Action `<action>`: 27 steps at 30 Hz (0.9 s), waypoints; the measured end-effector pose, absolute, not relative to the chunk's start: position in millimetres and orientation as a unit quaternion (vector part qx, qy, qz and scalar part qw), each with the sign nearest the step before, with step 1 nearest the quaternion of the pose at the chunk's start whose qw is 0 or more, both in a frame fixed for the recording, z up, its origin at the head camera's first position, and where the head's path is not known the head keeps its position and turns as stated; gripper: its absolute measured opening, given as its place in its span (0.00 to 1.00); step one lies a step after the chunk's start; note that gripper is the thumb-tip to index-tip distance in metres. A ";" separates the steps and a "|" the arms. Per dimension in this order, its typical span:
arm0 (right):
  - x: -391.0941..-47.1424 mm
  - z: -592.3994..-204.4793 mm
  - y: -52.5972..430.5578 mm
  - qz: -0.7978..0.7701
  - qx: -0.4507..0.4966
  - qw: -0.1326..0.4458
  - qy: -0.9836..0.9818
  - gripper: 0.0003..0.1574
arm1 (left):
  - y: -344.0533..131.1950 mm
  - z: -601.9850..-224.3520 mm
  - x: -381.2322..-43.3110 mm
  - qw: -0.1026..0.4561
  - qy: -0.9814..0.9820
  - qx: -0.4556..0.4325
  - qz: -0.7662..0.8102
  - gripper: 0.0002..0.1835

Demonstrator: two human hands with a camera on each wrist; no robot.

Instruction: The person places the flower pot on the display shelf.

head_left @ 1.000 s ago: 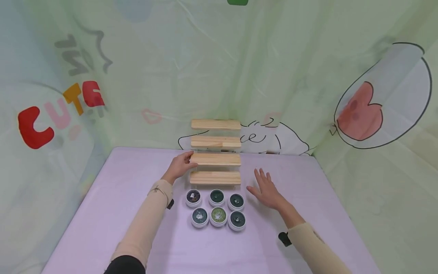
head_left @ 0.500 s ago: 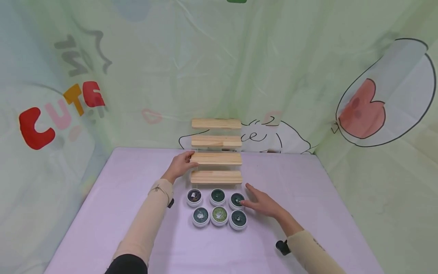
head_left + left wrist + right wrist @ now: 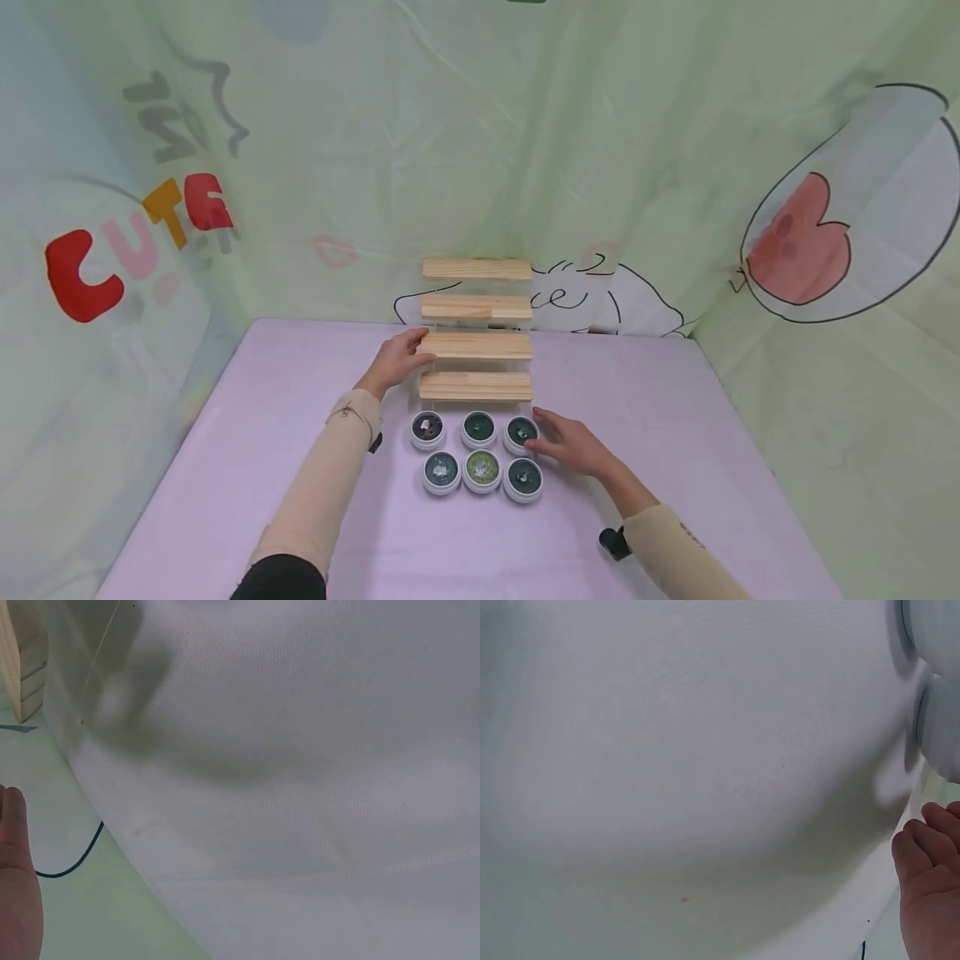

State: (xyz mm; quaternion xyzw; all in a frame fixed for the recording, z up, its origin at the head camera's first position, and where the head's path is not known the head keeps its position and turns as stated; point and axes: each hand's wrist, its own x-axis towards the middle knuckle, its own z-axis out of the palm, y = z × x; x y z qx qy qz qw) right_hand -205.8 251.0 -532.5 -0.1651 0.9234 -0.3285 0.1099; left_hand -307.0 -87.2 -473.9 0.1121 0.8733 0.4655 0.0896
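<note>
In the head view a stepped wooden rack (image 3: 480,346) of pale planks stands at the middle of the table. My left hand (image 3: 396,358) holds the left end of its second plank from the front, thumb at the front edge and fingers at the back. My right hand (image 3: 573,444) is beside a round white jar (image 3: 521,432) with dark green contents; the thumb overlaps its rim and the index finger extends behind it. In the right wrist view several fingers (image 3: 930,840) lie extended and loosely bent below two white jars. The thumb is out of that view.
Several more jars stand in two rows before the rack, among them one with light green contents (image 3: 482,468) and one with dark contents and pale pieces (image 3: 427,427). A lilac cloth (image 3: 300,367) covers the table. Printed fabric (image 3: 390,150) hangs around it.
My right hand has come down and leftward from beside the rack to the back right jar, its spread fingers drawing closer. My left hand stays on the plank.
</note>
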 end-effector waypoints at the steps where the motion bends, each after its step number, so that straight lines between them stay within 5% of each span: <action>1: -205.7 -532.9 250.6 -0.335 -0.163 0.110 0.921 0.48 | -87.4 -473.6 -306.9 0.091 0.873 0.111 0.466 0.36; 27: -206.1 -537.6 240.2 -0.442 -0.131 0.092 0.883 0.44 | -87.9 -475.9 -308.7 0.084 0.875 0.110 0.465 0.36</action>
